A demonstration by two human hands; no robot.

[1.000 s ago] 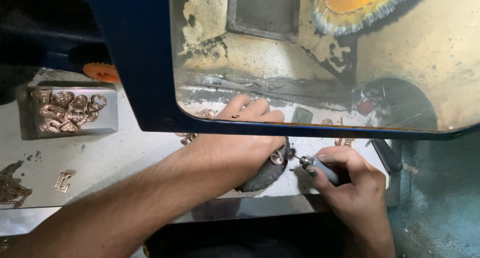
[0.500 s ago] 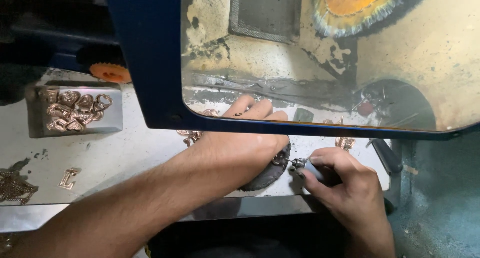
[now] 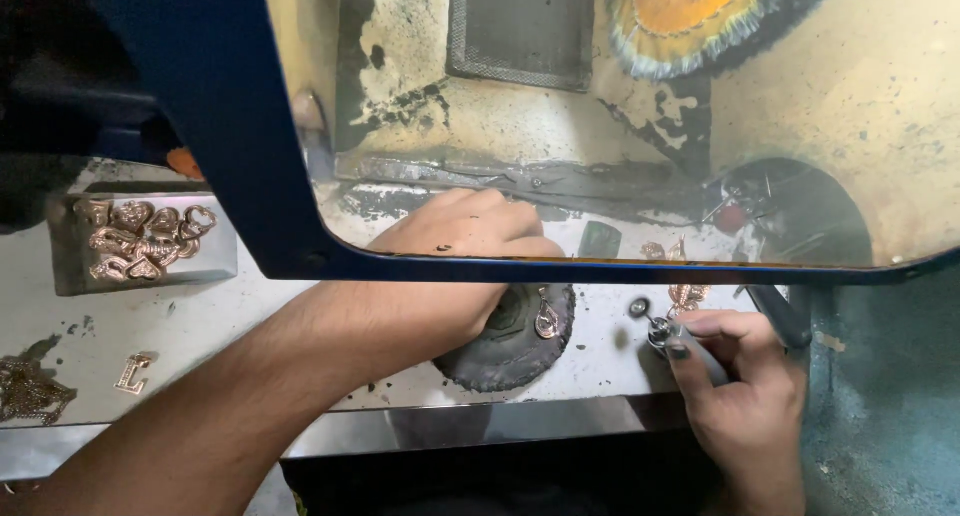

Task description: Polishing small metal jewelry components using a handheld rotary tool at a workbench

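Currently, a small rose-gold pendant [image 3: 546, 322] is being pinned on the dark round pad [image 3: 510, 341] by the closed left hand [image 3: 455, 266]. A rotary handpiece [image 3: 668, 334], lying just beside the pad, is being gripped by the right hand [image 3: 745, 376]; polishing is judged in hand, and its tip is needing steady guidance onto the pendant.

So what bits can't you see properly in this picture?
All in the head view:
- The left hand: its fingertips sit behind the smeared shield, so what they touch is unclear.
- The dark round pad: half covered by that hand.
- The small pendant on the pad: too small to tell its shape.
- The right hand: it wraps the rotary tool, hiding the handle.
- The pile of gold pieces: cut off by the left edge.
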